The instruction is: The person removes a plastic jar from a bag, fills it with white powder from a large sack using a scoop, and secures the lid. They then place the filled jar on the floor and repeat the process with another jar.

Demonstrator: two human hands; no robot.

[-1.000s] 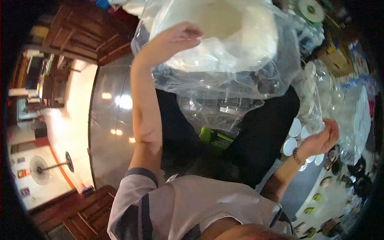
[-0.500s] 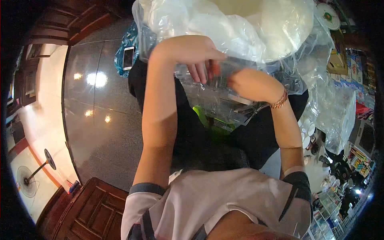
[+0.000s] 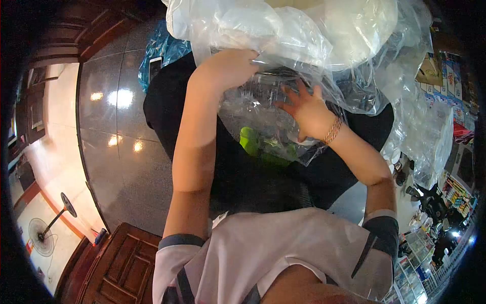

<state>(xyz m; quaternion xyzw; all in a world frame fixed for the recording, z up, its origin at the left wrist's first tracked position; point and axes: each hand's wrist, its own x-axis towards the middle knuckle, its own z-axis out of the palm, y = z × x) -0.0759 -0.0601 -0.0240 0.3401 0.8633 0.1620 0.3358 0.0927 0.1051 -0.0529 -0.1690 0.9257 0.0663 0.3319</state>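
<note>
A large clear plastic bag [image 3: 283, 38] with bulky white, rounded contents lies over my knees, its loose see-through end spread across my lap. At the edge of this plastic, my left hand [image 3: 223, 71] is bent inward and closed on it, its fingertips partly hidden. My right hand [image 3: 311, 114], with a braided bracelet [image 3: 332, 130] on the wrist, has its fingers spread over the loose plastic. Beneath the sheet near my lap shows a bright green object [image 3: 249, 141] whose kind I cannot make out.
A phone [image 3: 155, 66] rests on blue plastic [image 3: 157, 43] beside my left knee. More clear plastic [image 3: 425, 131] hangs at the right, near stacked boxes [image 3: 449, 76]. A fan [image 3: 43, 235] and a wooden door panel [image 3: 124, 263] stand at lower left.
My right hand has opened from a curled pose and spread its fingers over the plastic. My left hand's dangling fingers have drawn up to the bag's edge. My left knee has swung outward.
</note>
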